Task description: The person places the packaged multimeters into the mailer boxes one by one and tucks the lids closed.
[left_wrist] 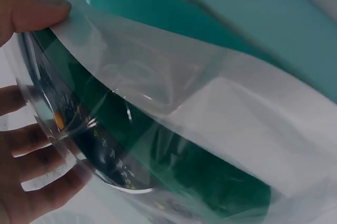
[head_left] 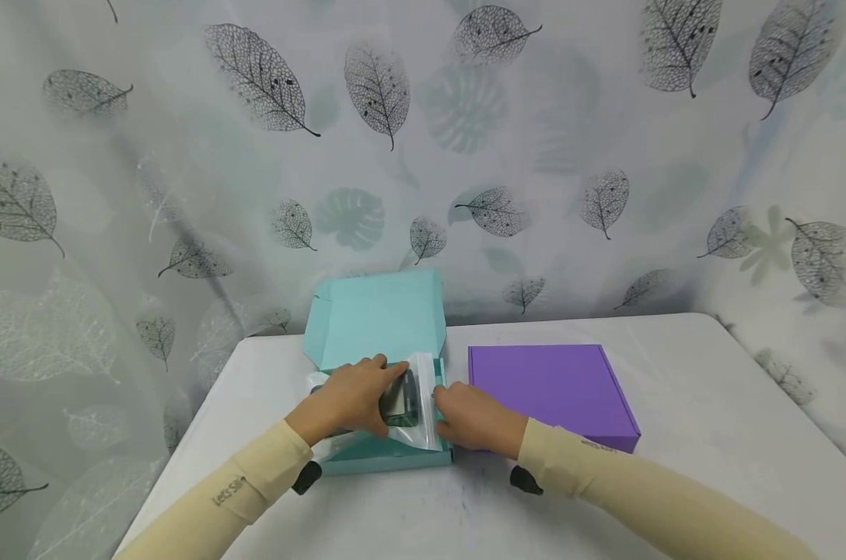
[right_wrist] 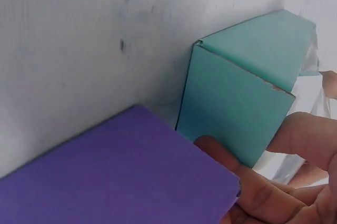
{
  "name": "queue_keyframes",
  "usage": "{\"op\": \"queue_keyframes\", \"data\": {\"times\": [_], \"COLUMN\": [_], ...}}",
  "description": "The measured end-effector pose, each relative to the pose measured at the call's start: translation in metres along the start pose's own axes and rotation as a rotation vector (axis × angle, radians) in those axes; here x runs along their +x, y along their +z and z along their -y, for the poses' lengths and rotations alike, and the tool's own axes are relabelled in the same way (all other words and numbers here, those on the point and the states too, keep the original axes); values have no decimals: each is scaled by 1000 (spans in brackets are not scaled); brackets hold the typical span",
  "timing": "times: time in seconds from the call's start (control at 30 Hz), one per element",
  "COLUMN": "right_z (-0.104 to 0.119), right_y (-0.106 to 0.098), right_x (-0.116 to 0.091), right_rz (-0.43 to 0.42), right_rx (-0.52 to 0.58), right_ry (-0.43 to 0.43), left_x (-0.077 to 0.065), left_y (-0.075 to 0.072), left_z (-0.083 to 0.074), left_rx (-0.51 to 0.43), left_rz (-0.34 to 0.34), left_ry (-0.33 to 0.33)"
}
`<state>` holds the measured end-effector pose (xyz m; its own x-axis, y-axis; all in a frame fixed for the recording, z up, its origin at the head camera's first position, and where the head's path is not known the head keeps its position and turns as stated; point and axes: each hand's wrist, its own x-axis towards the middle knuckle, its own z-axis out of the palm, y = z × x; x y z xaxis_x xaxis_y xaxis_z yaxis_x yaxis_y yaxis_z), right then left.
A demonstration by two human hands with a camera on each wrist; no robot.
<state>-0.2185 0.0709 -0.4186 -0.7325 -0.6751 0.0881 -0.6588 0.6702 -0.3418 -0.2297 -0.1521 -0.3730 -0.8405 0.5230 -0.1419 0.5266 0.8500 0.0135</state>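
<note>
Bag (head_left: 426, 393) of clear plastic is gripped by the left hand (head_left: 356, 397) over the open teal box (head_left: 388, 465); the bag's white edge is directed rightward, near the right hand (head_left: 475, 418), by which the box's wall is pinched.

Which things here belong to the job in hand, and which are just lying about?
Part of the job:
clear bag, gripped by the left hand
green item inside it
open teal box, its side gripped by the right hand

Apparently just there:
closed purple box, beside the teal one
leaf-print cloth, hanging behind
</note>
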Motion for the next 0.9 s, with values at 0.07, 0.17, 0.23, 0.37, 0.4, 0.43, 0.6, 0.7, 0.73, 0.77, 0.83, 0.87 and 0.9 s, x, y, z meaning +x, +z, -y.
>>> {"op": "queue_keyframes", "data": {"times": [0.07, 0.17, 0.23, 0.37, 0.4, 0.43, 0.6, 0.7, 0.73, 0.77, 0.83, 0.87, 0.9], "right_z": [2, 4, 5, 5, 5, 4, 4, 5, 5, 5, 5, 5, 5], "right_y": [-2, -3, -3, -2, -2, -2, -2, -3, -3, -3, -3, -2, -2], "right_x": [-3, -8, -10, -14, -16, -17, -22, -25, -26, -27, -28, -28, -29], "right_rz": [16, 36, 39, 16, 7, 0, -7, 0, 5, 7, -1, -4, -7], "right_rx": [17, 32, 30, -25, -45, -60, -103, -105, -99, -96, -95, -92, -90], "right_ry": [24, 49, 50, 18, 9, 1, -14, -19, -17, -17, -25, -27, -30], "left_x": [0, 0, 0, 0, 0, 0, -1, -2, -2, -2, -3, -3, -3], "left_y": [0, 2, 4, 9, 10, 10, 16, 22, 23, 25, 27, 27, 28], "left_z": [-5, -11, -14, -19, -20, -21, -27, -29, -29, -29, -30, -30, -31], "left_rx": [15, 26, 22, 22, 28, 29, -8, -42, -50, -55, -59, -62, -58], "left_rz": [9, 20, 21, 25, 24, 23, 26, 39, 42, 45, 44, 44, 42], "left_ry": [12, 12, 4, 4, 8, 14, 27, 18, 13, 9, 4, 1, 0]}}
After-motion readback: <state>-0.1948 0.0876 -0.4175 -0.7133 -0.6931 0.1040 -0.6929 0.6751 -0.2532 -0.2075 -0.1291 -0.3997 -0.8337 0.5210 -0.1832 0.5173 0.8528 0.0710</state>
